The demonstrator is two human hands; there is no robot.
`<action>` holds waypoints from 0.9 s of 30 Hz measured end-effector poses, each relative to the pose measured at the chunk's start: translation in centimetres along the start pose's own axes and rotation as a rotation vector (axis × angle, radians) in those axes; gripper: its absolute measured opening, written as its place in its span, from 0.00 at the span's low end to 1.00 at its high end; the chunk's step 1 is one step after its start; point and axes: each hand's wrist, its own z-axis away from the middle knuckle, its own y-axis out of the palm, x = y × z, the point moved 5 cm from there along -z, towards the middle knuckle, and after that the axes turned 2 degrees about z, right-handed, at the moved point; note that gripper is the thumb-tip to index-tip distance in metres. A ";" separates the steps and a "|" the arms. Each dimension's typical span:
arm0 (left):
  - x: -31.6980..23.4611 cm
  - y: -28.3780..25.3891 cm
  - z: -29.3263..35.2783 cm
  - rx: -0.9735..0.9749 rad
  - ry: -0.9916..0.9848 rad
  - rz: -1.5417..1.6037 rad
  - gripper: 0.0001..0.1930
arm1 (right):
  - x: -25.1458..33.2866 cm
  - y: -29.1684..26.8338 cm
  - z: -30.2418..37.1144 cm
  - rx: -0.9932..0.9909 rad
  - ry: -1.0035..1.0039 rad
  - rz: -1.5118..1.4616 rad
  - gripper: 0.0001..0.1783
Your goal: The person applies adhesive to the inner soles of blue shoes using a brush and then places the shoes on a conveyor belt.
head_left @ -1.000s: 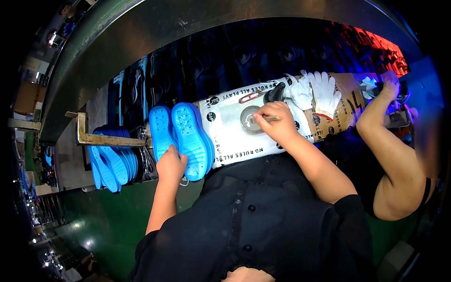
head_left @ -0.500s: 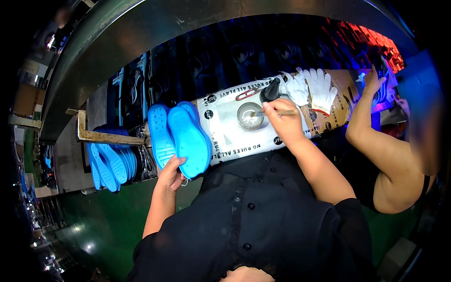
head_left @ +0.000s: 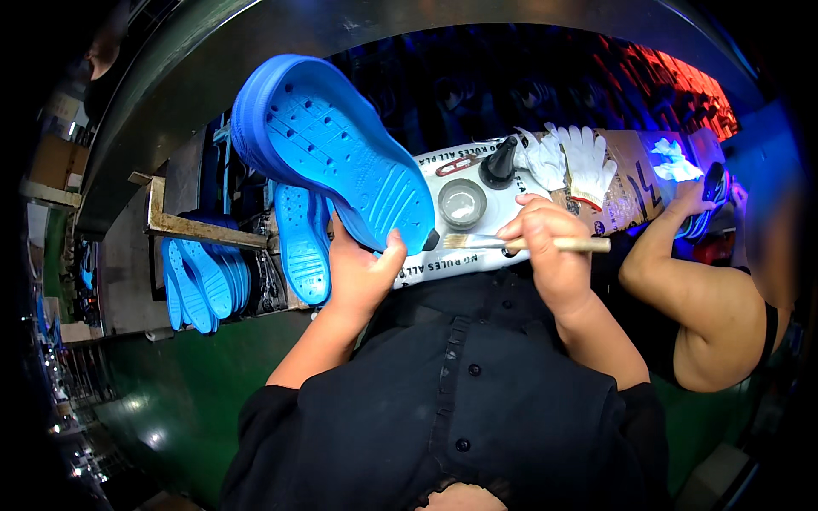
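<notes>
My left hand [head_left: 362, 264] grips a blue shoe sole [head_left: 341, 140] by its near end, thumb on top, and holds it raised and tilted, showing its ribbed, holed inner face. In my closed right hand [head_left: 554, 251] is a paintbrush [head_left: 584, 244] with a wooden handle. Its bristles point left, close to a small dark patch at the sole's near end; I cannot tell whether they touch. A round grey bowl [head_left: 443, 211] of whitish liquid sits just beyond the brush. Another blue sole [head_left: 302, 264] lies to the left, partly hidden by my left hand and the raised sole.
Beyond the bowl stand a black cone-tipped bottle [head_left: 498, 166] and a red tool [head_left: 457, 166]. White gloves [head_left: 586, 162] lie on cardboard [head_left: 626, 175]. More blue soles [head_left: 200, 281] are stacked at left, by a metal bracket [head_left: 200, 228]. A co-worker's arm [head_left: 673, 247] is at right.
My left hand has lifted one sole off the table, moving it up and tilting it. The brush has left the bowl and come nearer me, beside the sole's near end.
</notes>
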 end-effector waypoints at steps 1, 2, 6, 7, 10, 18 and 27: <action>-0.8 0.2 0.1 -0.025 0.041 -0.001 0.30 | 0.7 0.4 -0.1 0.024 -0.089 0.068 0.14; -1.2 0.2 0.1 -0.051 0.082 -0.002 0.28 | 1.4 0.8 -0.2 0.048 -0.177 0.136 0.12; -1.5 0.6 0.5 -0.040 0.276 -0.061 0.25 | 1.8 1.9 -0.3 0.043 -0.245 0.178 0.12; -1.4 0.6 0.5 -0.035 0.275 -0.061 0.25 | 2.0 2.2 -0.3 0.059 -0.266 0.210 0.10; -1.1 0.7 0.7 -0.004 0.287 -0.064 0.25 | 2.1 2.4 0.0 0.080 -0.286 0.272 0.08; -1.6 0.9 0.9 -0.021 0.479 -0.172 0.22 | 1.9 1.3 -0.2 0.064 -0.259 0.256 0.11; -2.0 1.0 1.1 -0.002 0.457 -0.153 0.19 | 1.7 0.8 -0.2 -0.016 -0.322 0.354 0.10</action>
